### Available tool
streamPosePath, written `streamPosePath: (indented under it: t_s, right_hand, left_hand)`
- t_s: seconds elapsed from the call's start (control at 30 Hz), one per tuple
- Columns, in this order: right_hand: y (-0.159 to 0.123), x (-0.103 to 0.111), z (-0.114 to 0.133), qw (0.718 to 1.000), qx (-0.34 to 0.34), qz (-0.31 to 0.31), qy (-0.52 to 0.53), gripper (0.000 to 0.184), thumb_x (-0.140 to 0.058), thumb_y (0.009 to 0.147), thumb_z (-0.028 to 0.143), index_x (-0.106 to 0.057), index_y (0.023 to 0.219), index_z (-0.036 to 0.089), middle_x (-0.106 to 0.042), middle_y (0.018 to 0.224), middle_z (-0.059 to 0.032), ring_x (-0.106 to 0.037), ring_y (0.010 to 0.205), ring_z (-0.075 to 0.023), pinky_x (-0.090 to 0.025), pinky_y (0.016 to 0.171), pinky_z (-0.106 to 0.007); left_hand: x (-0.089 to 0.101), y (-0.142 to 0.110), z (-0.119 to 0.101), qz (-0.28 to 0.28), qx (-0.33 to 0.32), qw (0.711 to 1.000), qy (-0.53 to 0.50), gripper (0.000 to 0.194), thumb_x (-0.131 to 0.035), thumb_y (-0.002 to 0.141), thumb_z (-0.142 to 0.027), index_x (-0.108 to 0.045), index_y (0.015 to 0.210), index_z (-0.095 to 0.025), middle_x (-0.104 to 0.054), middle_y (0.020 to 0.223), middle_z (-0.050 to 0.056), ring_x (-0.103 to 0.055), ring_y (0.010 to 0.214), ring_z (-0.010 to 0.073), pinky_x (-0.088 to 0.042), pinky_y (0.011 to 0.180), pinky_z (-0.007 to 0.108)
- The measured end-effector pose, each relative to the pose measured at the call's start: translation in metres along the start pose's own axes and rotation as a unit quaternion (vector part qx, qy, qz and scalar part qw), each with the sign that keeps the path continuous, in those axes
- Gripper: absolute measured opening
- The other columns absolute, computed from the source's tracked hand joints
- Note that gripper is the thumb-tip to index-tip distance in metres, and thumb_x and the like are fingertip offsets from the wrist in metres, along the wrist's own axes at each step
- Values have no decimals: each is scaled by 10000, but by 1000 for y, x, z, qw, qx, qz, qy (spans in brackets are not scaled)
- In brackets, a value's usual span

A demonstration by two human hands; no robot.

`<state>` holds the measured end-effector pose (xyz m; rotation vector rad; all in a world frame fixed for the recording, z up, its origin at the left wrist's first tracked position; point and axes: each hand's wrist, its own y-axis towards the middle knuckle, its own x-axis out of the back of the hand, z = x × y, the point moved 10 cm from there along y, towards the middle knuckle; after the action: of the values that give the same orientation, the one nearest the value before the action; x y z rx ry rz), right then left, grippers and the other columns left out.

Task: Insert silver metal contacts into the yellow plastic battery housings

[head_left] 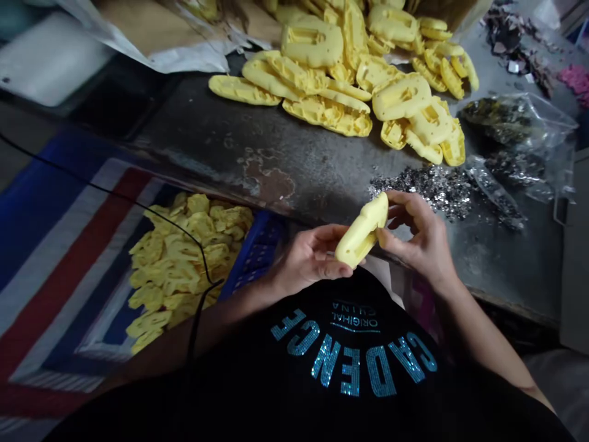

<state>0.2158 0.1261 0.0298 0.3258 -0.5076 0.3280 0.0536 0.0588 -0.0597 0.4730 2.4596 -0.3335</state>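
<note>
A yellow plastic shell [361, 230] with a long slot is held tilted in front of my chest. My left hand [317, 258] grips its lower end between thumb and fingers. At its upper end, my right hand [416, 236] has thumb and fingers closed on the edge; whether a small part sits in that pinch is hidden. Just beyond, a heap of small shiny metal pieces [432, 187] lies on the dark worktable [197, 141]. Farther back is a pile of similar yellow shells [326, 113], some with their ribbed insides up.
At the left, a blue crate [257, 245] holds many yellow shells beside a striped cloth [69, 288]. A black cable [151, 212] crosses over it. Clear plastic bags [519, 135] with metal pieces lie on the right. Behind the pile is an open sack [151, 37].
</note>
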Motion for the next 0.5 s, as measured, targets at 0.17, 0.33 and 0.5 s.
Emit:
streamPosePath:
  t_s: [0.17,0.33,0.5]
  right_hand:
    - [37,-37,8,996,21,79,47,553,-898,949,444,-723,1460,327,-793,1317,-51,-784,1094,-221,-653,931,-386]
    - [90,-48,-6,992,75,100,-19,507,-841,988,456,-722,1456,303,-824,1305,-79,-788,1140,-264,-654,918,-424]
    - [163,-42,-31,910,107,31,-399,324,-661,1049,333,-754,1347,245,-774,1331,-148,-668,1244,-382,-545,1064,-595]
  left_hand:
    - [35,-17,-41,-95,-124,986,62,681,-1091,675,-282,-677,1215,-243,-826,1203,51,-859,1031,248,-732,825,296]
    - [108,-89,-59,-240,-142,940,195,635,-1090,603,-215,-737,1131,-229,-833,1243,67,-858,1062,268,-753,878,337]
    - [194,-187,-44,-383,-125,898,177,417,-963,789,-217,-705,1110,-284,-883,1046,-32,-889,853,265,-788,795,440]
